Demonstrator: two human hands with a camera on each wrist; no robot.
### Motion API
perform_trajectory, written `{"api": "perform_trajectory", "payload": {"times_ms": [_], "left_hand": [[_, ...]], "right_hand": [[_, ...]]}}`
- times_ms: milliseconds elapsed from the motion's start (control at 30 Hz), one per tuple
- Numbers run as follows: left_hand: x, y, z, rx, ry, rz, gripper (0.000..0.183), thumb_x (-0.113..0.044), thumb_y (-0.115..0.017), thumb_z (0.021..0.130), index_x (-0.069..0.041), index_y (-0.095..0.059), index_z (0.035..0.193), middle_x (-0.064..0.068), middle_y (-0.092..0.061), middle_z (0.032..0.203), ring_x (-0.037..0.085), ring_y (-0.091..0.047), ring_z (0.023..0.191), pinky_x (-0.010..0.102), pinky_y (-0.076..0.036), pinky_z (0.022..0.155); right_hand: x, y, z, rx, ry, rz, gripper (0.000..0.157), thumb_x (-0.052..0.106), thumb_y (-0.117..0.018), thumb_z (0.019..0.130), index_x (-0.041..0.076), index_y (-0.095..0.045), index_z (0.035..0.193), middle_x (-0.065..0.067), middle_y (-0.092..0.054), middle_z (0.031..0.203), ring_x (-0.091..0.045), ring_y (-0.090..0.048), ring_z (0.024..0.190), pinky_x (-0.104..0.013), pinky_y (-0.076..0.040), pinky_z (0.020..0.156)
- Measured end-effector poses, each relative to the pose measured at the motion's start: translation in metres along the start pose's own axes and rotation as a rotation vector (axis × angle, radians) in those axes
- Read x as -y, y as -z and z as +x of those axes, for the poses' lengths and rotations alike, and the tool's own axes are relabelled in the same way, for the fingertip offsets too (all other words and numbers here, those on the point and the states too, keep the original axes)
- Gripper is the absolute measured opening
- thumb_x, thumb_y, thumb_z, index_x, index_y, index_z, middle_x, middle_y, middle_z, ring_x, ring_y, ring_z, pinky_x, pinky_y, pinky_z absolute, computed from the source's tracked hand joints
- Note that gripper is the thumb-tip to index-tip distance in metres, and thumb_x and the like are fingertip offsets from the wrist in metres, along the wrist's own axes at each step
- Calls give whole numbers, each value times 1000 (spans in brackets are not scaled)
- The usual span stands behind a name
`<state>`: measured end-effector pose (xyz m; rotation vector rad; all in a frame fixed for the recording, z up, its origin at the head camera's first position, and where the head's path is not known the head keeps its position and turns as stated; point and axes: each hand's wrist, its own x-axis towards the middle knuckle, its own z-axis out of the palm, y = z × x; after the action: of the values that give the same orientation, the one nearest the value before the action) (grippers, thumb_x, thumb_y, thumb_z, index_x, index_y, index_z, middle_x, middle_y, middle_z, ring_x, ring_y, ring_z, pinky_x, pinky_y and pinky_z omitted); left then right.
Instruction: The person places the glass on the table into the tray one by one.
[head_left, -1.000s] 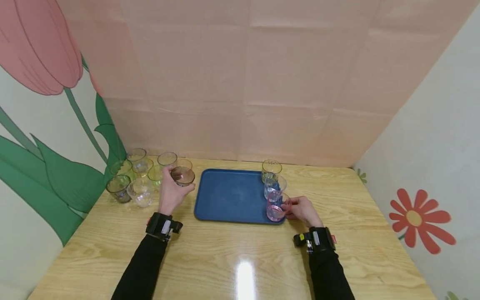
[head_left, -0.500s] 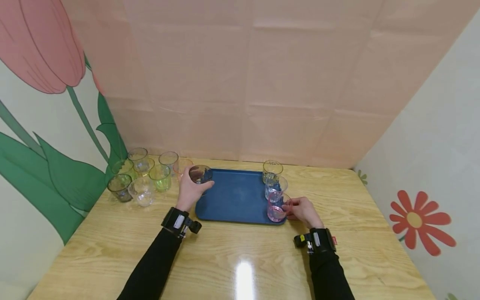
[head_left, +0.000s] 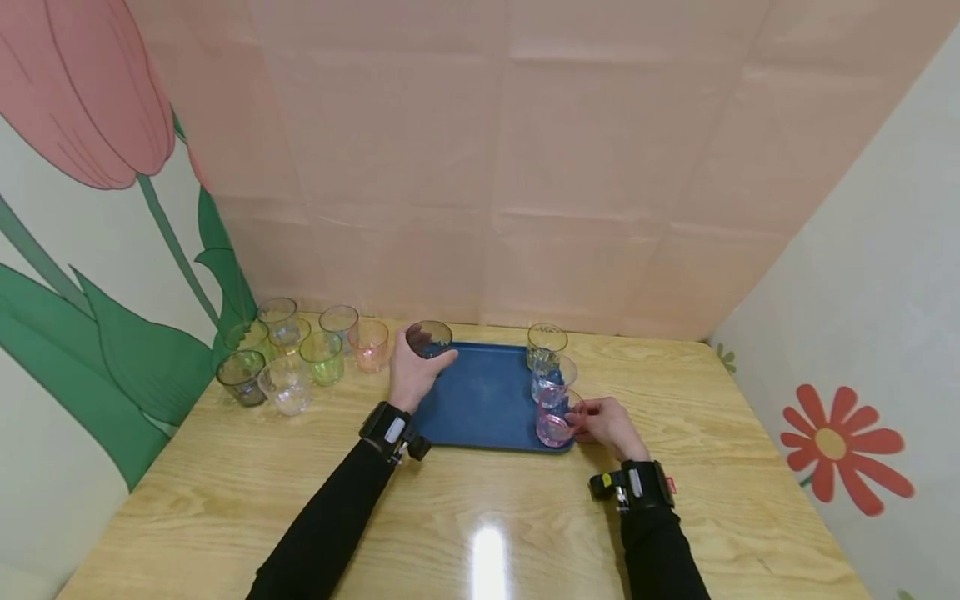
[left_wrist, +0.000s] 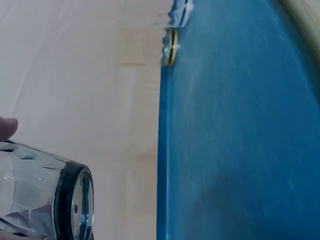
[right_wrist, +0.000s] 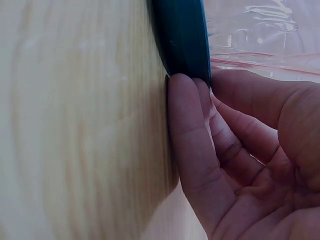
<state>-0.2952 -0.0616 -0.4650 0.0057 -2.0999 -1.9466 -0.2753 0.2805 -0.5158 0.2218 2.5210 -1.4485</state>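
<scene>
A dark grey glass tumbler (head_left: 431, 340) is gripped by my left hand (head_left: 416, 373) over the far left corner of the blue tray (head_left: 476, 408). In the left wrist view the tumbler (left_wrist: 35, 192) shows its thick base, raised above the tray. At the tray's near right corner, my right hand (head_left: 609, 423) pinches the rim between thumb and fingers, as the right wrist view of the tray (right_wrist: 182, 37) shows. Close by that thumb stands a pink glass (head_left: 553, 427). Behind it on the tray are a clear bluish glass (head_left: 553, 379) and a yellowish glass (head_left: 546, 340).
Several glasses crowd the table's left side, among them an orange glass (head_left: 370, 348), a green glass (head_left: 322, 360), a clear glass (head_left: 287, 387) and a smoky dark glass (head_left: 242, 379). A pink sheet (head_left: 480, 167) covers the wall behind the wooden table (head_left: 465, 533).
My left hand has carried the dark grey tumbler rightward from beside the other glasses to over the tray, uncovering the orange and green glasses. The right hand has stayed at the tray corner.
</scene>
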Motion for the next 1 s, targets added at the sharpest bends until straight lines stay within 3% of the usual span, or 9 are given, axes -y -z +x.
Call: {"api": "perform_trajectory", "payload": {"times_ms": [233,400,633,667,733,800,867,967,1000], "left_hand": [[-5,-25,7,28,12,-59,74,-16,-83,77,-9,-42,138,16,-56,126,28,-54,118,42,-48,95],[16,-44,18,42,-28,-55,74,-23,-83,78,-11,-42,139,14,-57,124,28,-54,118,42,-49,95],[103,-85,54,19,-100,95,77,-49,-80,75,-32,-40,139,-4,-56,123,14,-55,111,32,-51,87],[106,-88,56,19,-100,98,78,-51,-81,74,-35,-40,138,-7,-56,122,13,-55,111,32,-51,88],[106,-94,55,21,-105,98,78,-51,-81,74,-35,-39,138,-8,-56,122,12,-55,111,32,-51,88],[78,-90,39,35,-100,106,78,-43,-83,75,-25,-40,139,-1,-58,121,17,-56,112,35,-50,89],[74,-94,35,42,-95,125,80,-39,-83,76,-22,-39,141,0,-58,122,19,-56,113,35,-50,88],[75,-102,34,56,-73,140,82,-40,-83,77,-24,-36,142,-3,-56,124,16,-55,114,33,-50,86],[90,-109,42,56,-68,144,82,-44,-82,76,-30,-35,142,-7,-55,124,14,-55,113,32,-50,85]], "right_hand": [[-1,2,-3,3,12,35,12,8,-63,95,-3,-66,93,-7,-66,87,-14,-65,70,-32,-59,65],[0,2,-3,1,-3,25,10,6,-63,95,-3,-67,95,-9,-67,89,-15,-65,72,-33,-59,67],[2,0,-4,-7,-34,2,11,6,-63,94,-2,-69,100,-9,-68,90,-16,-65,71,-33,-59,68],[2,0,-5,-11,-30,3,10,5,-63,94,-2,-69,99,-10,-68,91,-16,-65,71,-33,-59,68],[2,-1,-6,-11,-18,8,10,4,-62,94,-3,-68,98,-10,-67,93,-16,-65,71,-34,-59,68],[2,-1,-7,-11,-12,12,9,4,-62,94,-3,-68,96,-11,-67,93,-16,-65,71,-34,-59,68],[2,-2,-8,-7,-5,10,9,4,-63,94,-3,-68,94,-11,-67,93,-16,-65,71,-34,-59,67],[2,-2,-8,-20,-17,13,7,3,-63,93,-1,-69,91,-10,-66,91,-16,-65,71,-33,-59,66],[2,-2,-8,-23,-19,15,7,3,-63,93,0,-69,91,-10,-66,91,-16,-65,71,-33,-59,66]]}}
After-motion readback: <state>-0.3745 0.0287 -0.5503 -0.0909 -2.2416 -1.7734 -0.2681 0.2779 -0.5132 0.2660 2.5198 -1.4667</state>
